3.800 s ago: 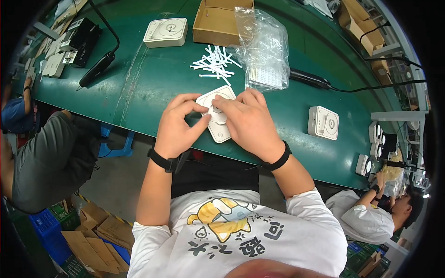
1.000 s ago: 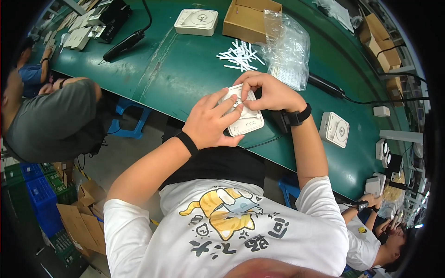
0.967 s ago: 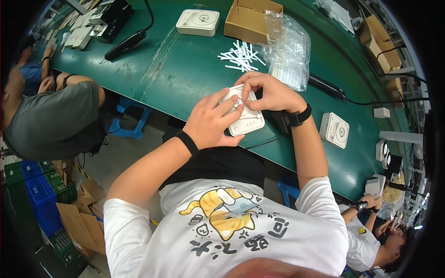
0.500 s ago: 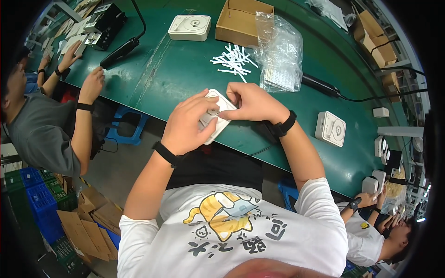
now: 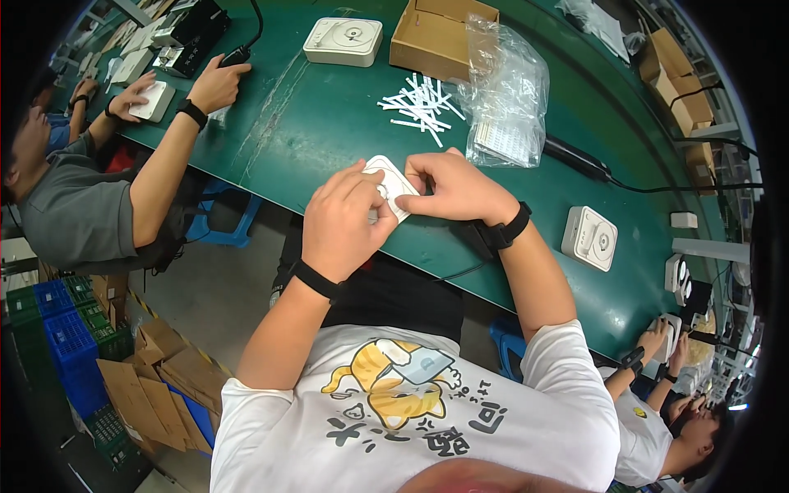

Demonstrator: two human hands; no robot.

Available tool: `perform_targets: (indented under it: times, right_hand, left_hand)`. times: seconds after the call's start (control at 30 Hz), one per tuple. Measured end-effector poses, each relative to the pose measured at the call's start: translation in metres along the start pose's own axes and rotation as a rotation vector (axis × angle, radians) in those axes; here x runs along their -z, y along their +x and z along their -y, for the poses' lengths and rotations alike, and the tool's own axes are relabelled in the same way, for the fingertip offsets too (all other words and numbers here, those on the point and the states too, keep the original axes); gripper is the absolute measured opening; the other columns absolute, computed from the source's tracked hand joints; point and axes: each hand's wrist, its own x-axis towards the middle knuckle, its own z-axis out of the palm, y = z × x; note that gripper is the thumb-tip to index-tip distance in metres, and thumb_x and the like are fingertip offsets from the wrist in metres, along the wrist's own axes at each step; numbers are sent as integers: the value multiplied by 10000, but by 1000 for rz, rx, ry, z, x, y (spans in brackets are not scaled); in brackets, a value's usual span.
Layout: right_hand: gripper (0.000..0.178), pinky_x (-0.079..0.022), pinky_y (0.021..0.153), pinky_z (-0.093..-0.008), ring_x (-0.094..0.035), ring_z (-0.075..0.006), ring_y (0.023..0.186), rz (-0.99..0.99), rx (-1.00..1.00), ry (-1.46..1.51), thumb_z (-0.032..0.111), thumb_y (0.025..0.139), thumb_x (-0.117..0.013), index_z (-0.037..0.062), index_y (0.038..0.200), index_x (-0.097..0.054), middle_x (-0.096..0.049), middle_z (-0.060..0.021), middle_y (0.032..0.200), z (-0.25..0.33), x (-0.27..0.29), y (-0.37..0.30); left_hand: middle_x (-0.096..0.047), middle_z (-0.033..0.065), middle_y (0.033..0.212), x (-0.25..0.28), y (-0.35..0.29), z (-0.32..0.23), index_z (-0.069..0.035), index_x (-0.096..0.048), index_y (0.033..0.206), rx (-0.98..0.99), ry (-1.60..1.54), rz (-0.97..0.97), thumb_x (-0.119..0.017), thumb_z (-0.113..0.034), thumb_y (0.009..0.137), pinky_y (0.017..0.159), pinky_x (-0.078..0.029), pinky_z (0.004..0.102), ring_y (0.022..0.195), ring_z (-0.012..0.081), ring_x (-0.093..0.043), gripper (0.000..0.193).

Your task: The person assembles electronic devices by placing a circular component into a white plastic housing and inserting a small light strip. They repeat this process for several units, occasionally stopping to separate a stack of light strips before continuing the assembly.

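Both hands are on a white rounded-square plastic housing (image 5: pixel 400 179) at the table's near edge. My left hand (image 5: pixel 343 215) lies over its left side, thumb and fingers drawn together near the round centre. What the left fingertips touch there is mostly hidden. From the right, my right hand (image 5: pixel 456 189) grips the housing's edge, its thumb on the face and its other fingers curled in at the side. Beyond the hands lies a loose pile of thin white strips (image 5: pixel 421 108). Similar white housings stand at the back (image 5: pixel 343 41) and to the right (image 5: pixel 590 238).
An open cardboard box (image 5: pixel 436 37) and a clear plastic bag (image 5: pixel 511 103) lie on the green table (image 5: pixel 320 115). A black corded tool (image 5: pixel 578 158) rests right of the bag. One co-worker (image 5: pixel 74 201) works at the left, others at the lower right.
My hands stay on the housing; the left thumb and fingers have drawn closer together near its centre. The left co-worker now reaches for a black corded tool, with a white housing under the other hand.
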Motion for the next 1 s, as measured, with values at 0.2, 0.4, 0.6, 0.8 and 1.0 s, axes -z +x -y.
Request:
perform_targets:
  times: [0.2,0.4,0.6,0.8,1.0]
  right_hand:
    - [432,-427,796,-361,-566,-199,677,24,-2,-44,428,938,-886,114,837,-607,-595,-10,741,0,3,-1]
    - [428,-390,848,-373,-576,-207,709,18,10,-76,450,953,-868,133,850,-600,-596,-5,765,2,-1,-2]
    - [447,-378,824,-389,-564,-231,706,-54,8,-104,449,966,-857,138,839,-561,-577,-21,758,-4,-5,-2]
    - [474,-373,815,-395,-558,-248,710,-41,19,-129,452,978,-851,130,828,-538,-565,-36,753,-1,-4,0]
    - [505,-371,799,-393,-534,-250,693,-65,27,-92,479,988,-850,123,823,-533,-564,-42,749,-3,-6,-1]
  left_hand:
    - [-780,149,1375,19,14,16,-77,-840,1206,139,-304,227,-892,-76,886,1116,-602,479,1355,384,-728,324]
    - [-686,150,1495,16,32,58,-111,-776,1475,227,-623,460,-930,-128,935,1180,-552,463,1398,365,-651,562]
    - [-715,141,1504,5,13,44,-122,-714,1585,213,-551,371,-925,-166,962,1227,-512,472,1411,363,-645,658]
    - [-723,138,1521,-1,-4,31,-124,-707,1600,241,-468,219,-902,-171,983,1251,-487,474,1406,365,-645,648]
    - [-714,123,1540,1,-2,35,-134,-704,1604,284,-555,276,-884,-168,998,1267,-464,480,1438,364,-621,633]
